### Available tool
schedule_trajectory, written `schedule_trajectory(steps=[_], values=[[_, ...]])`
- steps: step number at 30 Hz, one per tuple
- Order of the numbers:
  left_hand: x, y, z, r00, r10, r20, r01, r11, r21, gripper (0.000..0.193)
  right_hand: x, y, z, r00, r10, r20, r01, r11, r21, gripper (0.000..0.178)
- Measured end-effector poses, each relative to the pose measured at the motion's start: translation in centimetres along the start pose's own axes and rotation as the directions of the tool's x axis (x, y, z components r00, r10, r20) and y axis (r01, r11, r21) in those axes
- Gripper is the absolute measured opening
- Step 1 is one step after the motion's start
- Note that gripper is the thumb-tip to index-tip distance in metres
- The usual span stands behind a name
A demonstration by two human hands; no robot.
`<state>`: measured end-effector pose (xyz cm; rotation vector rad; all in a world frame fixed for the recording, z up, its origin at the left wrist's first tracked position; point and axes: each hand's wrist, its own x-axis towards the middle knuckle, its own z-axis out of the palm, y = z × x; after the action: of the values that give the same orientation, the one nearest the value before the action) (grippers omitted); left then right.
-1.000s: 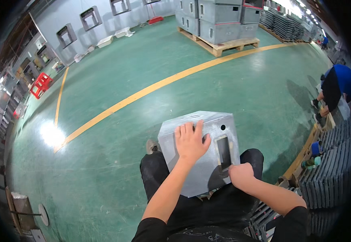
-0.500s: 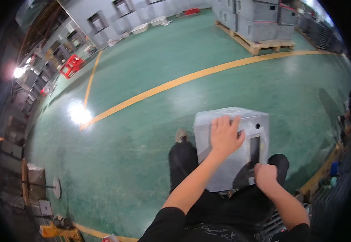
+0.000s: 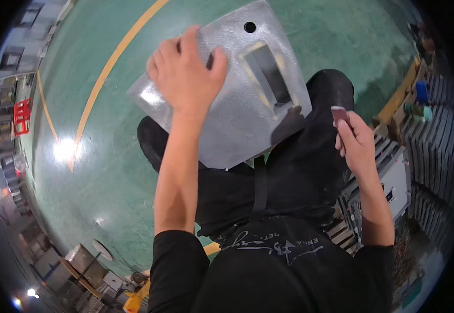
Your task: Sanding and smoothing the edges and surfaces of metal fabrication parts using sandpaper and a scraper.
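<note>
A grey metal casing (image 3: 227, 122) rests tilted across my thighs, with a round hole near its far corner. A long rectangular slot (image 3: 269, 73) is cut into its right part, bordered by yellowish patches. My left hand (image 3: 188, 75) lies on the casing's upper left with fingers and thumb spread; dark openings show between them. Off the casing's right side, above my right thigh, my right hand (image 3: 356, 138) is closed around a small flat reddish-brown piece with a pale end (image 3: 338, 112), which looks like folded sandpaper. Its other end is hidden in my fingers.
Grey slatted parts (image 3: 430, 135) are stacked at the right, beside a blue item (image 3: 421, 92). A pale panel (image 3: 396, 177) leans close by my right forearm. Yellow lines (image 3: 113, 57) cross the green floor, and a red plastic stool (image 3: 22, 117) stands far left.
My view has tipped down and turned toward my lap. My right hand has moved off the casing's slot to the right, bringing the reddish-brown piece into sight. My left hand stays on the casing.
</note>
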<state>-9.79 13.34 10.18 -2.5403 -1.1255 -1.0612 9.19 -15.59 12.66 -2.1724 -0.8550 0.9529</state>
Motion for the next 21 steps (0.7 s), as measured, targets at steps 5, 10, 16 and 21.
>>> schedule_trajectory(steps=[5, 10, 16, 21], values=[[-0.1, -1.0, -0.1, 0.997, 0.050, 0.058, -0.051, 0.998, 0.020, 0.052, 1.2, 1.7, 3.0, 0.981, 0.072, -0.183, 0.074, 0.727, 0.682, 0.023], [-0.3, -1.4, -0.2, 0.991, 0.012, 0.130, -0.022, 0.997, 0.073, 0.054, 3.5, 2.7, 2.8, 0.966, 0.009, -0.258, 0.189, 0.655, 0.731, 0.026], [0.6, -1.8, -0.7, 0.982, -0.029, 0.188, 0.025, 0.999, 0.022, 0.053, 8.3, 0.1, 3.3, 0.996, -0.043, -0.082, 0.092, 0.565, 0.820, 0.028], [1.0, -1.2, -0.5, 0.981, -0.064, 0.182, 0.081, 0.993, -0.090, 0.050, 10.6, -0.6, 5.2, 0.995, -0.084, 0.050, -0.006, 0.464, 0.886, 0.026]])
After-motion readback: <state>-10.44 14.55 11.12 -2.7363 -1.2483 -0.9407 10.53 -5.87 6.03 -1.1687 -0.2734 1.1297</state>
